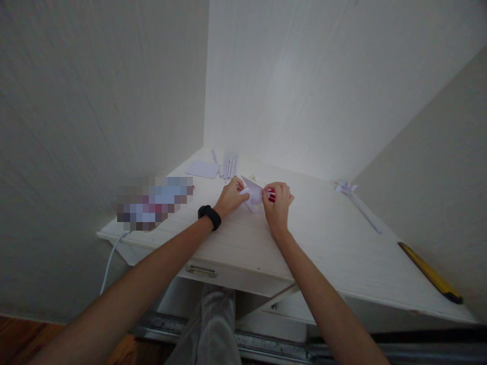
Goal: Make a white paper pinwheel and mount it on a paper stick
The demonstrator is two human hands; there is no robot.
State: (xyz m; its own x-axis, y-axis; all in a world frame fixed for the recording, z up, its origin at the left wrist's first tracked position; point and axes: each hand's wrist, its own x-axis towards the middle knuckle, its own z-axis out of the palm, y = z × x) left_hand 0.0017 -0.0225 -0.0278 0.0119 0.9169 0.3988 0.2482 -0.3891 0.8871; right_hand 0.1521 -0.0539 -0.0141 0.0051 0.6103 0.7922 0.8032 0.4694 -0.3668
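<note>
A small piece of white paper (252, 190), folded with its edges standing up, is held between my two hands above the desk. My left hand (230, 196), with a black band on its wrist, is closed on the paper's left side. At the paper's right edge, the fingertips of my right hand (277, 205) pinch together. A small red-and-white striped thing (271, 195) is tucked in the right hand's fingers; its kind is partly hidden by them.
On the white desk (243, 248) lie a flat paper sheet (203, 169), several thin paper strips (230, 165), a blurred-out item (154, 203) with a white cable (110, 263), a paper flower with stem (359, 205), and a yellow cutter knife (429, 271). Walls close in behind and at both sides.
</note>
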